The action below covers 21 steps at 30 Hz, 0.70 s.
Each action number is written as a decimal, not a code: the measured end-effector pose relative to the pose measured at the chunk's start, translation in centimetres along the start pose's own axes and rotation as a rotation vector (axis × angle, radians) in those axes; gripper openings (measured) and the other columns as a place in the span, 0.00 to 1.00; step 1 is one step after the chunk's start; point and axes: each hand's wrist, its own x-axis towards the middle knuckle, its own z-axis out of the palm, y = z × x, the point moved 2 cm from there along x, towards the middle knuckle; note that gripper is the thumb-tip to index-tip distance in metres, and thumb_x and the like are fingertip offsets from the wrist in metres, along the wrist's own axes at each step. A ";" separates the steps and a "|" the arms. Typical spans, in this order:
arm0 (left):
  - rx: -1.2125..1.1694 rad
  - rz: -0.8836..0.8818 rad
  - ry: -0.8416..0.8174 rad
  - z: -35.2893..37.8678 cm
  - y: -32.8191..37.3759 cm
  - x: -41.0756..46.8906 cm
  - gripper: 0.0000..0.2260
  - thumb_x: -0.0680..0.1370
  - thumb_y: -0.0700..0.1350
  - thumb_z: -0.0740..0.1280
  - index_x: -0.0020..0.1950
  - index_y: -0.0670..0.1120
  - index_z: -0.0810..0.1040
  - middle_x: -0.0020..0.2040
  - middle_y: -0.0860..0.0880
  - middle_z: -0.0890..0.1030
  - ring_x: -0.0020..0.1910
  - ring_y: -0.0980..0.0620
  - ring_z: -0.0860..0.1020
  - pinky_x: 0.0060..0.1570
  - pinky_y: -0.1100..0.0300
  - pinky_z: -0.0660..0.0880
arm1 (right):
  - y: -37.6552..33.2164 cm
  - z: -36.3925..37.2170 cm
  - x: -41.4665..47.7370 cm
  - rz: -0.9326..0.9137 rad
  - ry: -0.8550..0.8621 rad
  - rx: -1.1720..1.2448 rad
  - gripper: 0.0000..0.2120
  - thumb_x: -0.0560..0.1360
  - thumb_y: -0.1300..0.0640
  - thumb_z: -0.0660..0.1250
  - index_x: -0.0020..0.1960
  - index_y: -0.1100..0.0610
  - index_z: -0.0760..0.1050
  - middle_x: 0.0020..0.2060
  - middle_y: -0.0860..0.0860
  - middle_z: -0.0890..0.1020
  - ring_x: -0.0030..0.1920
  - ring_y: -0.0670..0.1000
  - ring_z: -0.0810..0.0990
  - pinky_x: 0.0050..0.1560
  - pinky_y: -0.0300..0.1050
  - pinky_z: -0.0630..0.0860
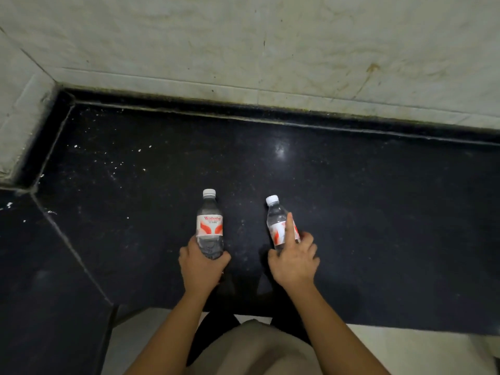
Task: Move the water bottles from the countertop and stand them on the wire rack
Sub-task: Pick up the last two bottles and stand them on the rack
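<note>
Two small clear water bottles with white caps and white-and-red labels are over the black countertop [351,212]. My left hand [200,269] grips the lower part of the left bottle [209,223], which stands upright. My right hand [295,261] grips the right bottle [276,220] near its base, with the index finger stretched straight up along the label; this bottle tilts slightly to the left. No wire rack is in view.
The black stone counter bends round a corner at the left, with white specks on it [113,163]. A stained pale wall [270,50] rises behind it. The counter's front edge and a pale floor [405,347] lie near my legs.
</note>
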 end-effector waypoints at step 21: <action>-0.462 0.301 -0.723 5.2 17.1 -14.8 0.15 0.65 0.43 0.76 0.51 0.49 0.82 0.42 0.44 0.84 0.38 0.47 0.82 0.38 0.52 0.80 | 19.3 -10.2 -12.8 0.186 0.237 1.751 0.31 0.63 0.61 0.63 0.66 0.48 0.77 0.49 0.55 0.85 0.44 0.55 0.84 0.45 0.52 0.81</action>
